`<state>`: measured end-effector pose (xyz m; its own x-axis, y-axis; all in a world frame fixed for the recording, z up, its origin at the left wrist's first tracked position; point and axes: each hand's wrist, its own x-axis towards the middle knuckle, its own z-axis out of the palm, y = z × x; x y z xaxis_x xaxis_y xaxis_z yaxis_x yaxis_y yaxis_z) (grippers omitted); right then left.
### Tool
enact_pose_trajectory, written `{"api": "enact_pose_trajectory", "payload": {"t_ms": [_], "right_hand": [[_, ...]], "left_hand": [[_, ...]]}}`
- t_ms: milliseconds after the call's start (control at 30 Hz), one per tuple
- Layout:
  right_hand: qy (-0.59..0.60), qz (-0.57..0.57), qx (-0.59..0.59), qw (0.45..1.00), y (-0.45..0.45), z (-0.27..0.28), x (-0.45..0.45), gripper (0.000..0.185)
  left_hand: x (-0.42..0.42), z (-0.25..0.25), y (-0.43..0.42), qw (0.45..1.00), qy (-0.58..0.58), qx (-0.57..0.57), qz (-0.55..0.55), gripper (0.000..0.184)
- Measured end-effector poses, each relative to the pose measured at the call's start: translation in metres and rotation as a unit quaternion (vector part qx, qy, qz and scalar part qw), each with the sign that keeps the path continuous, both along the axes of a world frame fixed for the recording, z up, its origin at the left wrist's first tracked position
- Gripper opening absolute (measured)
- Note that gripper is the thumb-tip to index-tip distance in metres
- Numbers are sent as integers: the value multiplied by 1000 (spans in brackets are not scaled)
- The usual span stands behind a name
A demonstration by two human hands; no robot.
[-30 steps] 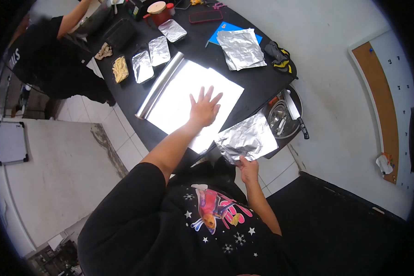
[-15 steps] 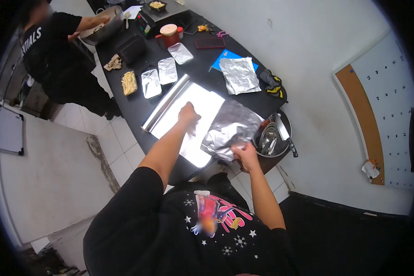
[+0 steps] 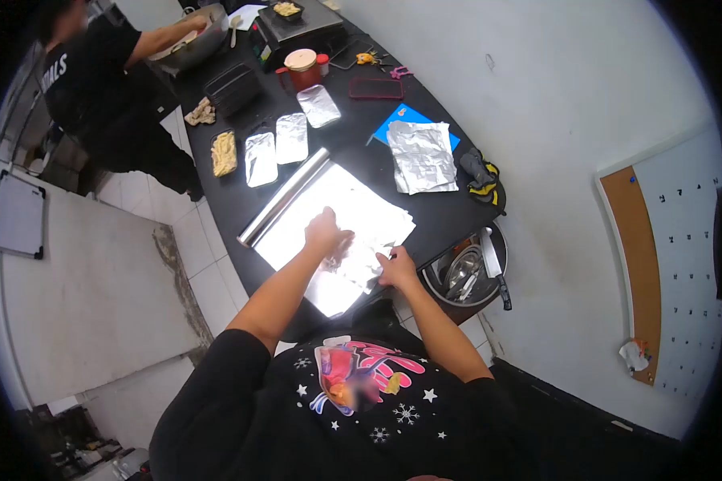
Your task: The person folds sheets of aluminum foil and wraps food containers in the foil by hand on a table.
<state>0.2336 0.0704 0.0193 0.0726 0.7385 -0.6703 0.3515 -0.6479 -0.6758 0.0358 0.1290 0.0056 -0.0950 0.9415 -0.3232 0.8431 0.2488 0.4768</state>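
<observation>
A foil roll (image 3: 285, 196) lies on the black table with a bright sheet (image 3: 329, 293) drawn out from it. My left hand (image 3: 326, 232) is on the foil near the middle, its fingers partly bent and touching the surface; whether it pinches anything is unclear. My right hand (image 3: 397, 267) grips the right edge of a cut foil sheet (image 3: 377, 228), which lies over the drawn-out sheet. Beyond the roll are foil-covered trays (image 3: 291, 138) and an uncovered tray of pale food (image 3: 224, 154). Cut foil sheets (image 3: 423, 158) are stacked on a blue item (image 3: 405, 115) at the right.
A bowl (image 3: 465, 276) with utensils and a knife (image 3: 494, 264) stands beyond the table's right edge. Gloves (image 3: 480, 175) lie at the corner. Farther back are a red jug (image 3: 302, 70), a scale (image 3: 297, 28), black trays (image 3: 231, 86) and a co-worker (image 3: 96, 96) reaching into a large pan (image 3: 192, 44).
My right hand has brought the cut sheet leftward and laid it over the drawn-out foil. My left hand has gone from spread flat to partly bent. The camera view has shifted.
</observation>
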Motion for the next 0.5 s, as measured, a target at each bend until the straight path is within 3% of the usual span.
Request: {"api": "enact_pose_trajectory", "payload": {"t_ms": [100,133,167,200,367,500], "right_hand": [[-158,179,212,948,29,1,46,40],[-213,158,288,920,44,8,58,39],[-244,174,416,859,63,5,75,41],[-263,169,463,829,84,10,86,41],[-359,345,526,690,188,-10,130,44],[-366,467,477,648,216,-3,135,43]], "left_hand": [[13,0,-5,999,33,7,12,55],[13,-3,-6,999,20,9,28,54],[14,-6,-5,999,9,10,45,54],[17,2,-2,998,3,-26,65,52],[21,6,0,997,20,-43,62,50],[23,0,-1,993,4,-47,109,49]]}}
